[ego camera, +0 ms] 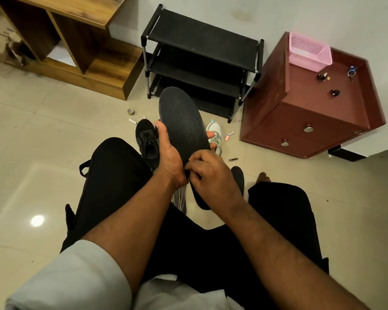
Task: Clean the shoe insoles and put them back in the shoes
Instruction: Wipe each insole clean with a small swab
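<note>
Two hands on one black insole (184, 124) — pebbled surface, long oval, toe up. Left hand (168, 153) grips its edge; right hand (207, 173) pinches the heel. Black shoe (147, 142) on the floor beneath — no readable writing.

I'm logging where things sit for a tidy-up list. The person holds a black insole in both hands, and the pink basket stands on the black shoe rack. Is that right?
Not quite. The head view shows the pink basket standing on the reddish-brown cabinet, not on the black shoe rack. The rest holds: the left hand and the right hand both hold the black insole.
</note>
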### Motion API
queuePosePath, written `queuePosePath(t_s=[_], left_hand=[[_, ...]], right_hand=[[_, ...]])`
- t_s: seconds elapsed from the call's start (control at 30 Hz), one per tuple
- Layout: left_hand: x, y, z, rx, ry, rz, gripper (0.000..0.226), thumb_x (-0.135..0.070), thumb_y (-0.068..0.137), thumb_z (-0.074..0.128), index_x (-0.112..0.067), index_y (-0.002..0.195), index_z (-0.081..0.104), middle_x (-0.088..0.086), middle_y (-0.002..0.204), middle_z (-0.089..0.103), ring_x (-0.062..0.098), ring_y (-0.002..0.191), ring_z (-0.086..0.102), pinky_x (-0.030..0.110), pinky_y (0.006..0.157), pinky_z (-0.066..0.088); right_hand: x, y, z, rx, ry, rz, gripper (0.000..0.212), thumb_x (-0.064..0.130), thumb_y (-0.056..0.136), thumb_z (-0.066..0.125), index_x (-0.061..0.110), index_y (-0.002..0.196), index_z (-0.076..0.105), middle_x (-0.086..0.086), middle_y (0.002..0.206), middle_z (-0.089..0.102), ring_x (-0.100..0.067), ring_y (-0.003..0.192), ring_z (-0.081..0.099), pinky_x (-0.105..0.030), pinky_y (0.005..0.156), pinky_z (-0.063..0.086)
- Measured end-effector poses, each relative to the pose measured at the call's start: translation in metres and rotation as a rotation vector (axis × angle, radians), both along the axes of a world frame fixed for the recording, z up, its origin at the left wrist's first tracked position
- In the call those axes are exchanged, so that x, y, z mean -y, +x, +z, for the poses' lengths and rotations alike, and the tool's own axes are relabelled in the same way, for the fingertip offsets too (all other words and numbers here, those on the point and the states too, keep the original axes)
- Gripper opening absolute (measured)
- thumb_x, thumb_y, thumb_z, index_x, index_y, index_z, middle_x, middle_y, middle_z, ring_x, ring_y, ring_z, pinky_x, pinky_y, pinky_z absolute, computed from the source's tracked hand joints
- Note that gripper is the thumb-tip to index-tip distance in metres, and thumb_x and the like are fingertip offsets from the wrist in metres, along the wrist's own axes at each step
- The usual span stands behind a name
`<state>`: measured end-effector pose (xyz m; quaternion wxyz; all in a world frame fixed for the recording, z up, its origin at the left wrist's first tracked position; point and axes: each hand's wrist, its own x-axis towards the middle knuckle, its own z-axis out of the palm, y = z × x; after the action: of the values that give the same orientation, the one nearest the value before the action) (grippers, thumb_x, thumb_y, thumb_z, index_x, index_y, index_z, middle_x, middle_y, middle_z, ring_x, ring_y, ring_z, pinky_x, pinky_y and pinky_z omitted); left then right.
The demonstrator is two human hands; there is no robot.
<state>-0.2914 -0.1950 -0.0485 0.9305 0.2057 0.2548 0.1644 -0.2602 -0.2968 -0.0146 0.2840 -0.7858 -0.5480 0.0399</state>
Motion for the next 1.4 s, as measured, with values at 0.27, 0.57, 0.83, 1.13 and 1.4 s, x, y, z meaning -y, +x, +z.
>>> queuePosePath(t_s=[0.27, 0.57, 0.83, 1.13, 1.4], left_hand=[[-0.003, -0.002, 0.001, -0.042, -0.016, -0.097, 0.117, -0.094, 0.071, 0.015, 0.000, 0.113, 0.070, 0.026, 0.113, 0.065, 0.036, 0.109, 0.063, 0.045, 0.093, 0.053], [-0.004, -0.001, -0.003, -0.024, -0.002, -0.003, 0.098, -0.085, 0.083, 0.023, -0.008, 0.133, 0.058, 0.021, 0.138, 0.055, 0.038, 0.122, 0.056, 0.048, 0.110, 0.041], [-0.003, 0.002, -0.007, 0.005, -0.038, -0.022, 0.096, -0.081, 0.084, 0.029, -0.005, 0.134, 0.056, 0.025, 0.138, 0.053, 0.036, 0.122, 0.056, 0.045, 0.108, 0.042], [-0.003, 0.001, -0.005, 0.026, -0.075, -0.015, 0.090, -0.079, 0.084, 0.032, -0.008, 0.134, 0.057, 0.024, 0.142, 0.051, 0.037, 0.133, 0.048, 0.050, 0.114, 0.034], [-0.004, 0.001, -0.006, 0.013, -0.069, 0.002, 0.082, -0.072, 0.084, 0.042, -0.005, 0.127, 0.064, 0.025, 0.139, 0.052, 0.037, 0.131, 0.050, 0.047, 0.115, 0.035]], right_hand=[[0.006, 0.029, 0.001, -0.006, -0.057, -0.173, 0.014, -0.003, 0.079, 0.066, 0.003, 0.089, 0.073, -0.009, 0.094, 0.062, -0.023, 0.090, 0.061, -0.024, 0.077, 0.049], [-0.001, 0.017, 0.003, 0.023, -0.068, -0.005, 0.014, -0.005, 0.076, 0.066, 0.003, 0.084, 0.073, -0.010, 0.088, 0.064, -0.023, 0.081, 0.060, -0.031, 0.075, 0.051], [-0.001, 0.020, 0.004, 0.037, -0.051, -0.081, 0.015, -0.004, 0.076, 0.065, 0.003, 0.086, 0.073, -0.009, 0.090, 0.064, -0.024, 0.083, 0.060, -0.031, 0.073, 0.052], [0.000, 0.037, 0.000, 0.007, -0.097, -0.167, 0.015, -0.001, 0.080, 0.064, 0.005, 0.091, 0.074, -0.008, 0.093, 0.064, -0.022, 0.088, 0.059, -0.030, 0.078, 0.052], [-0.010, 0.014, 0.007, 0.024, -0.073, -0.014, 0.013, -0.004, 0.076, 0.068, 0.003, 0.085, 0.074, -0.010, 0.089, 0.065, -0.023, 0.083, 0.060, -0.031, 0.074, 0.053]])
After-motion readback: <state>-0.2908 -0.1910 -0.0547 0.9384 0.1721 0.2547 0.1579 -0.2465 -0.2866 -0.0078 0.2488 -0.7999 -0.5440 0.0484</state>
